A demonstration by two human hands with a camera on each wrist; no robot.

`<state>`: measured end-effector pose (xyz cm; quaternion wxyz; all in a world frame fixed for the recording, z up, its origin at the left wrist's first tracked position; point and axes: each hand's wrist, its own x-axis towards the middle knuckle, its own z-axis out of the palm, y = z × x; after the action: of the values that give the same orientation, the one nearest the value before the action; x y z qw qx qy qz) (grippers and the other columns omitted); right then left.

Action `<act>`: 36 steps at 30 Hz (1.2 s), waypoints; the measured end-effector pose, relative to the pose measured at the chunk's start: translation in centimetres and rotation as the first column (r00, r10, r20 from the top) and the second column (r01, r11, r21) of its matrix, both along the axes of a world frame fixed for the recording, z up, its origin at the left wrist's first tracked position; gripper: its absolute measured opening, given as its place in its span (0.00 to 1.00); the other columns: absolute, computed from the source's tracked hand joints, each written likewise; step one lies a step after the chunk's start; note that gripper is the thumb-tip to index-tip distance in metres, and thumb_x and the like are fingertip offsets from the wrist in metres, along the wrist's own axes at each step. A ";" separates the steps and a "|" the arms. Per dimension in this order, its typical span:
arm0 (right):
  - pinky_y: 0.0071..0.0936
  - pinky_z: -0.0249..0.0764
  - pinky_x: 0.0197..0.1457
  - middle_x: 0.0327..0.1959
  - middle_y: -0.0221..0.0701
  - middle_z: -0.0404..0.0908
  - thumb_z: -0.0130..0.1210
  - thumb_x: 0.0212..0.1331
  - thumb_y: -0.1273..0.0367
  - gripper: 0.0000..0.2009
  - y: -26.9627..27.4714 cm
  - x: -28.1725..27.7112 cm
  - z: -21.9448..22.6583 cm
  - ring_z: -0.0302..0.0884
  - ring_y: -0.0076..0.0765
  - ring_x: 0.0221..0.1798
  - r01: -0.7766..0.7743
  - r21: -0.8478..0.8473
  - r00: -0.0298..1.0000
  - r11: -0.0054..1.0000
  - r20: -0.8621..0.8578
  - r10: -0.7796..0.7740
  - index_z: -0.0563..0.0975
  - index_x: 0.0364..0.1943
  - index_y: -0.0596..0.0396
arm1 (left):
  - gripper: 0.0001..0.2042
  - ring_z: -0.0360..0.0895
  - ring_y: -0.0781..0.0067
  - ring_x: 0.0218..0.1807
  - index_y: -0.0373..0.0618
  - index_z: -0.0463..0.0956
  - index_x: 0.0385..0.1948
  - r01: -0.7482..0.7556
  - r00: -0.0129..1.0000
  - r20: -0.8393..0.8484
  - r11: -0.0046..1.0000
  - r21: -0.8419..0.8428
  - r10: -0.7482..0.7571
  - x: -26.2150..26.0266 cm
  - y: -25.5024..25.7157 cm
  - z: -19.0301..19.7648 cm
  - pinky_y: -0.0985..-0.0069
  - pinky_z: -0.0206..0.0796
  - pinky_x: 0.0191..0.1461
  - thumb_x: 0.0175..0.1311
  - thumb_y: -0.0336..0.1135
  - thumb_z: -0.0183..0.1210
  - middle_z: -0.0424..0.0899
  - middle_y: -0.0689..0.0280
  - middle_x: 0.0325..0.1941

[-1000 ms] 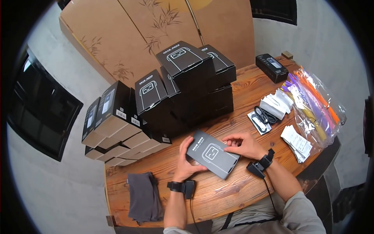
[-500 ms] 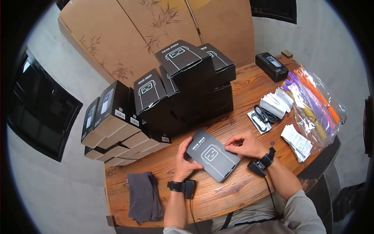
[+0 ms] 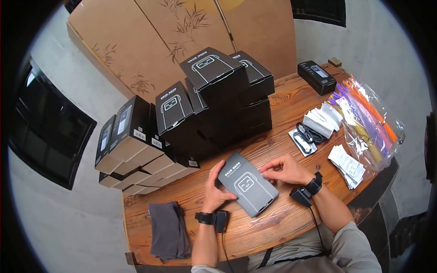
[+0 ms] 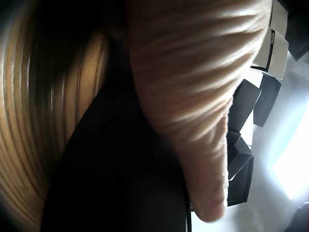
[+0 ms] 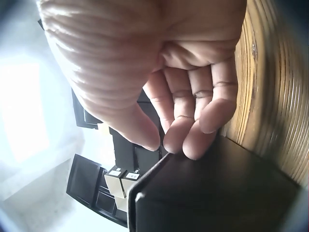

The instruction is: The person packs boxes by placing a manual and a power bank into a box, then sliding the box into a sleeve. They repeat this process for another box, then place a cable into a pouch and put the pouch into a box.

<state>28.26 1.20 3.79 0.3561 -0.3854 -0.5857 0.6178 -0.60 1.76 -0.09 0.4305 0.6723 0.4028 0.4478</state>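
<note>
A flat dark grey box with a white robot-face outline and white lettering is held over the table in the head view. My left hand grips its left side, thumb along the near edge and fingers round the far corner. In the left wrist view the thumb stretches beside the dark box side. At the box's right edge, my right hand has curled fingers, thumb and fingertips pinching there. The right wrist view shows those fingertips right at the box corner, with the thumb close by.
Black boxes are stacked behind, with more boxes to the left. A folded grey cloth lies front left. On the right are a coiled black cable, white packets, paper slips and a clear bag of coloured strips.
The box has turned slightly in the hands, its near end swinging left and toward me. The right fingers have shifted a little along its right edge. The left hand stays nearly in place.
</note>
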 end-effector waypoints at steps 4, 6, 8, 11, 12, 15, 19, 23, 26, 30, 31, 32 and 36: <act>0.18 0.77 0.42 0.33 0.31 0.85 0.61 0.60 0.70 0.10 0.1 0.2 0.1 0.80 0.20 0.36 -0.088 -0.016 0.996 0.996 0.006 0.088 0.83 0.41 0.62 | 0.70 0.56 0.55 0.72 0.45 0.52 0.71 0.145 0.988 -0.054 0.989 -0.036 -0.147 -0.5 0.0 0.3 0.62 0.45 0.76 0.13 0.57 0.81 0.60 0.55 0.69; 0.18 0.76 0.43 0.33 0.30 0.85 0.62 0.60 0.70 0.09 0.1 0.4 0.1 0.80 0.20 0.36 -0.124 -0.042 0.992 0.991 -0.002 0.124 0.83 0.40 0.62 | 0.72 0.50 0.53 0.75 0.45 0.47 0.73 0.201 0.978 -0.042 0.974 -0.100 -0.206 -0.6 -0.2 0.6 0.61 0.41 0.77 0.14 0.57 0.82 0.56 0.53 0.72; 0.18 0.76 0.43 0.33 0.30 0.85 0.62 0.60 0.70 0.09 0.1 0.5 0.2 0.80 0.19 0.36 -0.156 -0.050 0.988 0.987 -0.002 0.156 0.83 0.39 0.62 | 0.73 0.45 0.52 0.77 0.46 0.44 0.73 0.240 0.967 -0.062 0.963 -0.121 -0.248 -0.8 -0.2 0.7 0.60 0.37 0.78 0.14 0.57 0.82 0.51 0.52 0.74; 0.19 0.76 0.42 0.33 0.29 0.85 0.63 0.59 0.69 0.10 0.1 0.6 0.1 0.79 0.20 0.35 -0.162 -0.057 0.987 0.985 -0.006 0.162 0.83 0.40 0.62 | 0.75 0.38 0.52 0.79 0.46 0.42 0.74 0.284 0.950 -0.105 0.952 -0.112 -0.296 -1.6 -0.1 0.3 0.61 0.32 0.79 0.14 0.56 0.82 0.45 0.51 0.77; 0.19 0.76 0.42 0.33 0.29 0.85 0.63 0.60 0.69 0.10 0.1 0.7 0.1 0.79 0.20 0.35 -0.165 -0.046 0.986 0.985 0.007 0.165 0.83 0.40 0.62 | 0.75 0.36 0.53 0.79 0.46 0.41 0.74 0.307 0.944 -0.089 0.944 -0.124 -0.318 -1.9 0.0 0.4 0.61 0.31 0.79 0.14 0.54 0.82 0.43 0.51 0.77; 0.19 0.76 0.43 0.33 0.30 0.85 0.62 0.60 0.68 0.11 0.1 0.8 0.3 0.80 0.20 0.35 -0.179 -0.006 0.983 0.984 0.034 0.179 0.83 0.40 0.62 | 0.72 0.36 0.55 0.79 0.45 0.40 0.74 0.332 0.931 -0.104 0.932 -0.147 -0.349 -1.9 -0.3 1.4 0.62 0.29 0.79 0.19 0.48 0.83 0.43 0.52 0.78; 0.20 0.77 0.44 0.34 0.30 0.86 0.62 0.60 0.69 0.10 0.2 1.0 0.3 0.81 0.21 0.37 -0.197 0.004 0.980 0.980 0.043 0.197 0.83 0.41 0.62 | 0.66 0.41 0.59 0.79 0.45 0.43 0.74 0.328 0.942 0.013 0.916 -0.230 -0.335 -1.9 -0.5 2.0 0.65 0.31 0.79 0.26 0.36 0.82 0.47 0.55 0.77; 0.20 0.76 0.45 0.34 0.30 0.86 0.62 0.60 0.69 0.10 0.2 1.0 0.2 0.81 0.21 0.37 -0.187 -0.025 0.981 0.982 0.044 0.188 0.83 0.41 0.62 | 0.63 0.46 0.61 0.78 0.44 0.47 0.73 0.315 0.949 0.115 0.915 -0.252 -0.295 -1.3 -0.9 2.4 0.67 0.33 0.78 0.27 0.32 0.82 0.52 0.57 0.76; 0.20 0.76 0.46 0.35 0.30 0.86 0.62 0.61 0.69 0.10 0.2 1.0 0.2 0.81 0.21 0.38 -0.196 -0.029 0.980 0.980 0.018 0.197 0.83 0.41 0.63 | 0.62 0.48 0.62 0.77 0.43 0.48 0.73 0.303 0.952 0.111 0.928 -0.219 -0.284 -1.3 -0.8 2.1 0.67 0.35 0.78 0.27 0.32 0.82 0.54 0.57 0.75; 0.19 0.76 0.45 0.37 0.30 0.85 0.60 0.62 0.69 0.11 0.3 1.0 0.0 0.80 0.20 0.40 -0.200 -0.030 0.979 0.979 -0.037 0.199 0.82 0.44 0.63 | 0.62 0.52 0.62 0.76 0.42 0.52 0.72 0.261 0.961 0.148 0.940 -0.220 -0.233 -1.2 -0.8 1.6 0.66 0.38 0.78 0.26 0.37 0.83 0.58 0.57 0.74; 0.19 0.76 0.45 0.37 0.30 0.85 0.60 0.63 0.69 0.12 0.2 0.9 -0.1 0.80 0.20 0.40 -0.201 -0.020 0.978 0.979 -0.050 0.200 0.82 0.45 0.63 | 0.62 0.53 0.62 0.75 0.42 0.53 0.71 0.250 0.961 0.175 0.942 -0.223 -0.213 -1.1 -0.8 1.2 0.66 0.38 0.78 0.25 0.39 0.83 0.59 0.57 0.73; 0.19 0.76 0.44 0.38 0.30 0.85 0.59 0.63 0.69 0.12 0.1 0.7 -0.1 0.79 0.20 0.40 -0.203 -0.009 0.977 0.979 -0.063 0.202 0.82 0.47 0.63 | 0.61 0.55 0.62 0.74 0.41 0.54 0.70 0.244 0.957 0.211 0.944 -0.222 -0.198 -1.0 -0.7 0.8 0.66 0.41 0.78 0.26 0.42 0.83 0.61 0.57 0.72; 0.19 0.75 0.43 0.40 0.29 0.84 0.57 0.65 0.70 0.15 0.0 0.1 -0.6 0.77 0.19 0.40 -0.235 -0.071 0.968 0.969 -0.106 0.227 0.78 0.53 0.62 | 0.54 0.63 0.63 0.70 0.39 0.61 0.67 0.151 0.968 0.231 0.966 -0.209 -0.101 -0.3 -0.9 0.5 0.68 0.51 0.74 0.32 0.50 0.79 0.67 0.58 0.68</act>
<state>28.40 1.16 3.24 0.2934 -0.2986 -0.5824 0.6968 -0.92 0.87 0.44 0.5732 0.5901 0.3575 0.4420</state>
